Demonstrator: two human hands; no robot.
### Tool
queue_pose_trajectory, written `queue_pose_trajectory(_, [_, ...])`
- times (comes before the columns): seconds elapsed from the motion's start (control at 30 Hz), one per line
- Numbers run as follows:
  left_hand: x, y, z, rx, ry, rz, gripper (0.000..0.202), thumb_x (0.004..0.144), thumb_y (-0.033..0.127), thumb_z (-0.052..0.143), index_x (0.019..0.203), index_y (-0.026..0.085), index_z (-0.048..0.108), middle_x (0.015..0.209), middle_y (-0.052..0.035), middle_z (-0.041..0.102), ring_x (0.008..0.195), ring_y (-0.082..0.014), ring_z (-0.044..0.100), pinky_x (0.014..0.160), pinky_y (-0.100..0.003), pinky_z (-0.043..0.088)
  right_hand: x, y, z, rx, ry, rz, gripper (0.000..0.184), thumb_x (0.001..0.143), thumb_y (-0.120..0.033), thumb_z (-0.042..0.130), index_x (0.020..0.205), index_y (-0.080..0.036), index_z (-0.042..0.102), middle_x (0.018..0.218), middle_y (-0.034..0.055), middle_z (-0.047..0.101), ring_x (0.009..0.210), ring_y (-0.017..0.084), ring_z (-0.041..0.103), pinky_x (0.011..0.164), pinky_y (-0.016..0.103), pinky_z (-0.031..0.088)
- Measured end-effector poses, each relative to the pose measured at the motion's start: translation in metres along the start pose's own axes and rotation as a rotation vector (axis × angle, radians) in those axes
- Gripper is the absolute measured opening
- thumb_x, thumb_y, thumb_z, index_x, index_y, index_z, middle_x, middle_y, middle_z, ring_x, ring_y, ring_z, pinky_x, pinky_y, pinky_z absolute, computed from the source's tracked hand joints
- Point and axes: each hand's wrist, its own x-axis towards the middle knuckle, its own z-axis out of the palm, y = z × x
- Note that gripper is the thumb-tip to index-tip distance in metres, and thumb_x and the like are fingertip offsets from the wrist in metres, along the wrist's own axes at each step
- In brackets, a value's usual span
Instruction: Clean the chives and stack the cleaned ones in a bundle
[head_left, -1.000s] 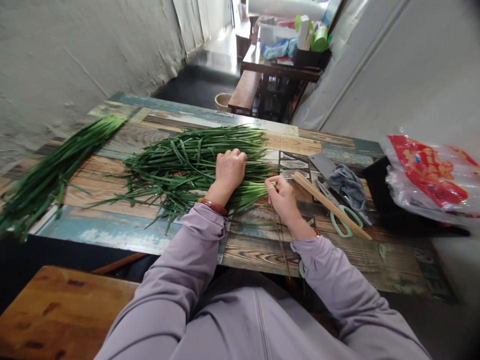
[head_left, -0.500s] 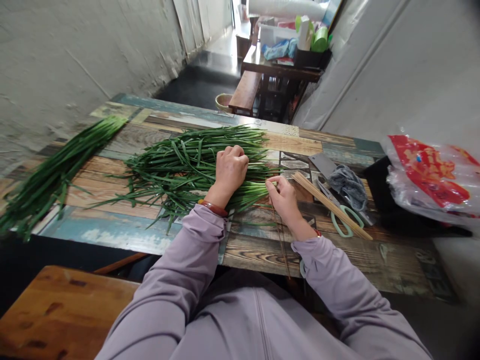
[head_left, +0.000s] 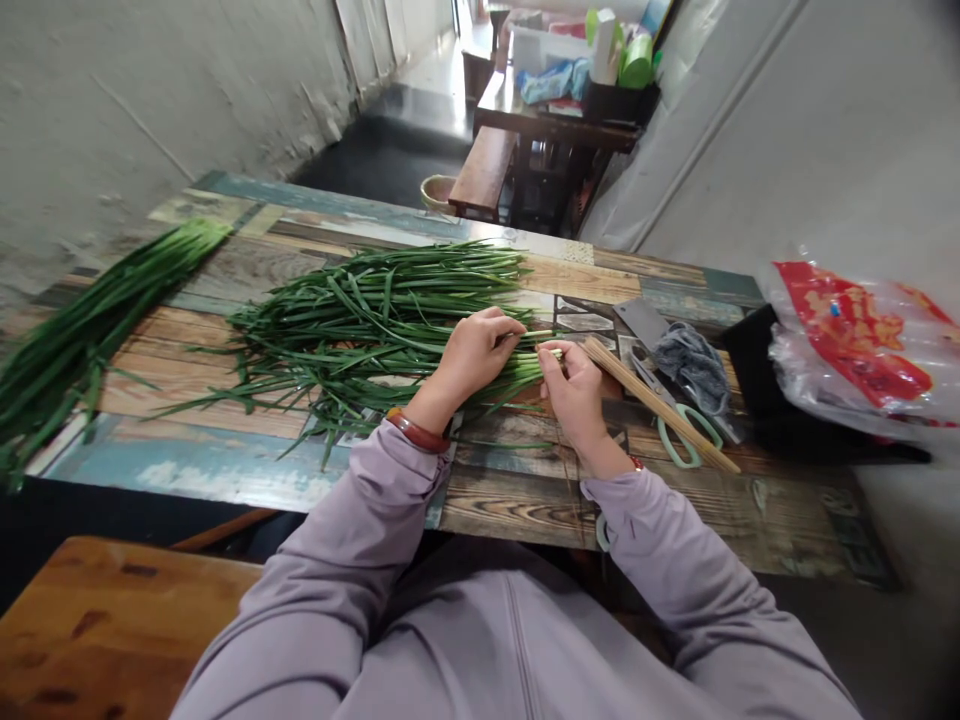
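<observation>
Long green garlic chives (head_left: 367, 300) lie in a loose pile across the middle of the table, pale stem ends to the right. My left hand (head_left: 480, 352) is closed in a pinch over the pile's right side, with a chive stem between thumb and fingers. Beside it, my right hand (head_left: 577, 400) is wrapped round the pale ends of a small bunch of chives (head_left: 525, 376). Thin brown strands (head_left: 570, 480) hang down from under my right hand towards the table's front edge; how they are held is hidden.
Another chive bunch (head_left: 112, 320) lies at the left. To the right are a bundle of thin wooden strips (head_left: 660, 405), green-handled scissors (head_left: 682, 445), a cleaver (head_left: 641, 322), a grey cloth (head_left: 694, 368) and red-printed plastic bags (head_left: 862, 340). A wooden stool (head_left: 127, 630) stands lower left.
My left hand has shifted right and slightly down, its fingers now pinching near the stem ends. My right hand has closed further round the small bunch. The view has shifted a little.
</observation>
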Motion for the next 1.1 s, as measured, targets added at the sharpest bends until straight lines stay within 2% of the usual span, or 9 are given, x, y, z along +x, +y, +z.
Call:
queue_pose_trajectory(0.3, [-0.0025, 0.0058, 0.0013, -0.073, 0.003, 0.036, 0.02, 0.091, 0.02, 0.057, 0.092, 0.017, 0.077, 0.085, -0.0052, 0.069, 0.08, -0.016, 0.063, 0.074, -0.027, 0.046, -0.0004, 0.0044, -0.0018, -0.011, -0.016, -0.007, 0.039, 0.09, -0.054, 0.056, 0.102, -0.018, 0.068, 0.056, -0.006, 0.052, 0.047, 0.01, 0.048, 0.047, 0.023, 0.037])
queue_pose_trajectory(0.5, [-0.0028, 0.0063, 0.0009, -0.08, 0.016, 0.022, 0.018, 0.089, 0.021, 0.06, 0.092, 0.018, 0.078, 0.083, -0.0042, 0.068, 0.078, -0.0155, 0.062, 0.072, -0.027, 0.046, -0.0009, 0.0056, -0.0018, -0.045, -0.004, -0.028, 0.039, 0.091, -0.05, 0.054, 0.109, -0.019, 0.069, 0.068, -0.0016, 0.062, 0.051, 0.011, 0.049, 0.05, 0.025, 0.041])
queue_pose_trajectory(0.7, [-0.0037, 0.0076, 0.0006, -0.116, 0.033, 0.036, 0.017, 0.088, 0.019, 0.061, 0.087, 0.017, 0.077, 0.082, -0.0043, 0.069, 0.077, -0.0151, 0.063, 0.072, -0.026, 0.046, -0.0009, 0.0037, -0.0024, -0.11, 0.008, -0.035, 0.038, 0.09, -0.049, 0.053, 0.108, -0.02, 0.071, 0.071, 0.0019, 0.064, 0.067, 0.018, 0.06, 0.056, 0.027, 0.046])
queue_pose_trajectory(1.1, [-0.0046, 0.0071, 0.0017, -0.097, 0.042, 0.043, 0.016, 0.087, 0.02, 0.061, 0.082, 0.018, 0.076, 0.083, -0.0037, 0.07, 0.076, -0.0146, 0.064, 0.071, -0.025, 0.047, -0.0007, 0.0029, -0.0017, -0.154, 0.017, -0.055, 0.038, 0.09, -0.048, 0.051, 0.105, -0.02, 0.071, 0.073, 0.0026, 0.065, 0.067, 0.018, 0.06, 0.056, 0.027, 0.045])
